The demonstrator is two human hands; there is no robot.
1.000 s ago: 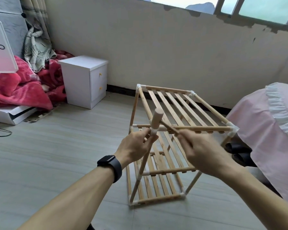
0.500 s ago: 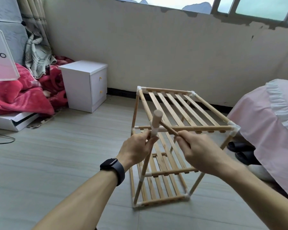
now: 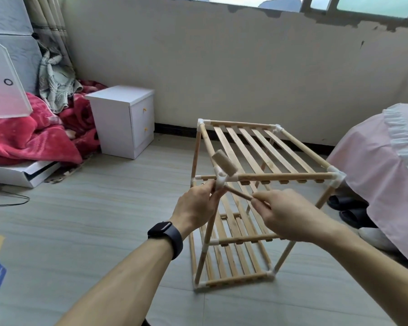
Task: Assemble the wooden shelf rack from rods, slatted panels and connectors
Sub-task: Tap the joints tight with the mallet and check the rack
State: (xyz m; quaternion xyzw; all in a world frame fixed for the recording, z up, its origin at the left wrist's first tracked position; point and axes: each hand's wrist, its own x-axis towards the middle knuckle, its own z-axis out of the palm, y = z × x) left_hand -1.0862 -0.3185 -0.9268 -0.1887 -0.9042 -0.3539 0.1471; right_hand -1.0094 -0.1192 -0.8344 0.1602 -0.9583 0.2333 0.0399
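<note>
We stand over the two-tier pale wooden shelf rack (image 3: 264,151), which sits upright on the grey plank floor (image 3: 104,196) just right of centre, its slatted top and lower panels joined by rods and white corner pieces. Our left hand (image 3: 196,208), a black smartwatch (image 3: 166,236) on its wrist, pinches the white plastic connector (image 3: 219,179) at the rack's near-left top corner, at 7 o'clock of the top panel. Our right hand (image 3: 290,215) is curled round the thin handle of a small wooden mallet (image 3: 224,162), whose cylindrical head hangs tilted right above that connector; we cannot tell whether the two touch. At 10 o'clock from the rack a white two-drawer bedside cabinet (image 3: 120,118) stands near the wall, with a crumpled red blanket (image 3: 33,140) heaped further out at 9 o'clock. At 3 o'clock a bed under a pink frilled cover (image 3: 375,161) comes close to the rack's right side, with dark slippers (image 3: 346,205) on the floor at its edge.
</note>
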